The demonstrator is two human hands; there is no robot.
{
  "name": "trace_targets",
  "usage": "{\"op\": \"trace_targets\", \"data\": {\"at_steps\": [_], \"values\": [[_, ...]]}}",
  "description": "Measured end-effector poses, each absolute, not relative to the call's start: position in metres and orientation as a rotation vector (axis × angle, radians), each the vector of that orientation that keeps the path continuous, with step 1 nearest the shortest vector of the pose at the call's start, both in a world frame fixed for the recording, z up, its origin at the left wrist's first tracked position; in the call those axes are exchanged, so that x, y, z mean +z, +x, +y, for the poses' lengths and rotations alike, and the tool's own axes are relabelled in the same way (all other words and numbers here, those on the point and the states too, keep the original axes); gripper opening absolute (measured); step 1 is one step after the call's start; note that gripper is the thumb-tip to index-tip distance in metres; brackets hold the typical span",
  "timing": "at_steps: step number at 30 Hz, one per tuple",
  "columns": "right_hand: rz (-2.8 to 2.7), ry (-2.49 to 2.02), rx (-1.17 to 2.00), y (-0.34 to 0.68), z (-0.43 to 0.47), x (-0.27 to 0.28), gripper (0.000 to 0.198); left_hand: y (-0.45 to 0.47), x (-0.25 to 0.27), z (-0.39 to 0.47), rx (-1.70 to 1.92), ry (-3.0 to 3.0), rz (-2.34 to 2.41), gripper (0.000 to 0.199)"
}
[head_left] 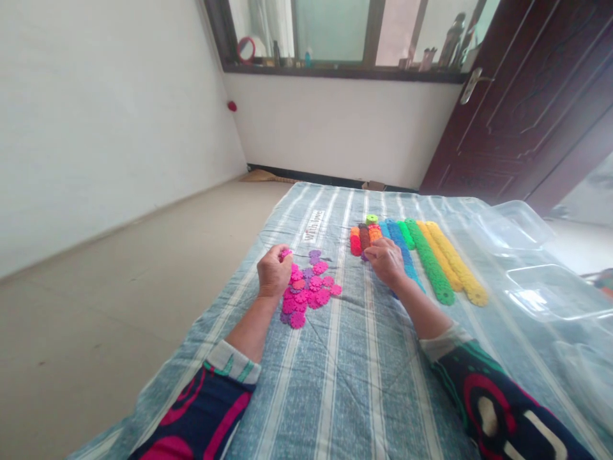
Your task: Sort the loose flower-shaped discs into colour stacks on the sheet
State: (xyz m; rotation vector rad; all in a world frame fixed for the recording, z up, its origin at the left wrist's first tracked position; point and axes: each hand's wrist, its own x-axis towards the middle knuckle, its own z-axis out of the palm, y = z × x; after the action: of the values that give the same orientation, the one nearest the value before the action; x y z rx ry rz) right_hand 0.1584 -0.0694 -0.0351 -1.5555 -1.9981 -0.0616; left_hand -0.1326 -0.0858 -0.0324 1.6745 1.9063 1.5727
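My left hand (274, 273) is closed in a pinch on a pink notched plastic disc (286, 253), just over the left edge of a loose pile. That pile is made of pink notched discs (313, 297) and some purple ones (307, 273). My right hand (387, 260) is closed too, with a purple disc (364, 256) at its fingertips. Beside it lie overlapping rows of discs sorted by colour: red (355, 245), brown (364, 237), orange (375, 231), blue (395, 231), green (431, 271) and yellow (462, 268). My right hand covers part of the orange and blue rows.
A striped blue-grey cloth (330, 377) covers the surface under the discs. Clear plastic containers (514, 225) stand along its right side. A lime-green disc (371, 218) lies behind the rows. Beyond are a white wall, a window ledge with small items and a dark red door (517, 89).
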Motion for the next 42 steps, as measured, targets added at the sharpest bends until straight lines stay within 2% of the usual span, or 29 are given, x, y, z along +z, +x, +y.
{"op": "trace_targets", "data": {"at_steps": [7,12,22,35,42], "values": [[-2.016,-1.612,-0.135,0.159,-0.069,-0.037,0.019,-0.133,-0.035,-0.085,1.557,1.679,1.916,0.023],[-1.994,-1.618,-0.147,0.162,-0.073,-0.032,0.022,-0.133,-0.036,-0.085,1.529,1.701,1.924,0.023],[-2.258,-1.515,0.089,0.104,-0.080,-0.016,0.019,-0.131,-0.035,-0.087,1.386,1.753,2.006,0.029],[-2.352,-1.802,0.183,0.020,-0.055,-0.007,0.041,-0.133,-0.044,-0.085,1.338,1.706,2.017,0.028],[-2.238,-1.829,0.212,0.007,-0.054,-0.011,0.032,-0.135,-0.049,-0.081,1.376,1.645,1.995,0.029]]}}
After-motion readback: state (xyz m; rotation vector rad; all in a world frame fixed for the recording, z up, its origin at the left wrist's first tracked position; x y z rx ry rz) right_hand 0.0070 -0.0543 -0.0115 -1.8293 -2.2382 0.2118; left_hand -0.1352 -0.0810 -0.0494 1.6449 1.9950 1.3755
